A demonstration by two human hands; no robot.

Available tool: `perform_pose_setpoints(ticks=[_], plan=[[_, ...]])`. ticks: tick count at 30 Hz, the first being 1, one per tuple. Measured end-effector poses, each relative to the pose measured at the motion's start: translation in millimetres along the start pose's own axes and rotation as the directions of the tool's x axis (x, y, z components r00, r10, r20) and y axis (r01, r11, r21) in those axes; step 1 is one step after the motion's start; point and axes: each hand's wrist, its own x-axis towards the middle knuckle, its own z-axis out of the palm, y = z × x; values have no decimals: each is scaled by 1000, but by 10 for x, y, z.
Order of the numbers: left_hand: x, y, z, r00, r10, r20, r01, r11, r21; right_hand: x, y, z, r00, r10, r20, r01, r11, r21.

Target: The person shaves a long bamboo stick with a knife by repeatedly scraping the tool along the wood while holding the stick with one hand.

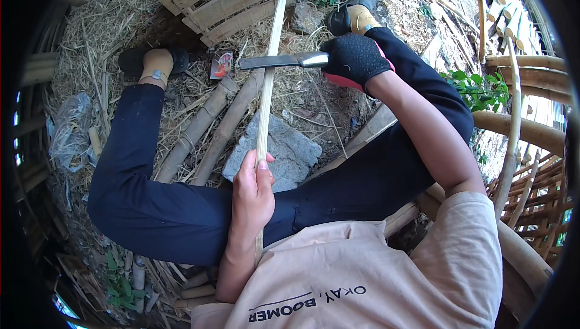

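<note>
My bare left hand [254, 191] is wrapped round a long pale bamboo strip [270, 90], which runs from beside my waist up past the top of the view. In a black and red glove, my right hand [356, 60] grips a knife [269, 62] by its handle, which the glove hides. The blade lies across the strip, well beyond my left hand, and its tip points left. Under the strip, between my legs, rests a grey stone [284, 151].
A slatted wooden crate [241, 3] stands ahead. Bamboo poles [202, 126] lie on straw-covered ground near a small red packet [222, 65]. Clear plastic [71, 132] lies at the left. Cut bamboo [507, 12] is stacked at the far right, near green leaves [477, 90].
</note>
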Motion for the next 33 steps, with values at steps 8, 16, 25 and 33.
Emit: perform_pose_setpoints(ticks=[8,16,25,33], plan=[[-11,-10,5,999,41,-20,-40,998,40,129,227,66,985,130,-116,-132,991,-5],[-29,-26,-44,999,14,35,-10,995,-98,18,226,-25,980,96,-174,-104,994,-39],[8,159,-136,925,-219,311,355,792,-498,-86,-149,45,993,-111,34,110,993,35],[47,99,-121,924,-202,325,348,796,-496,47,11,137,997,47,-62,-49,999,-15]])
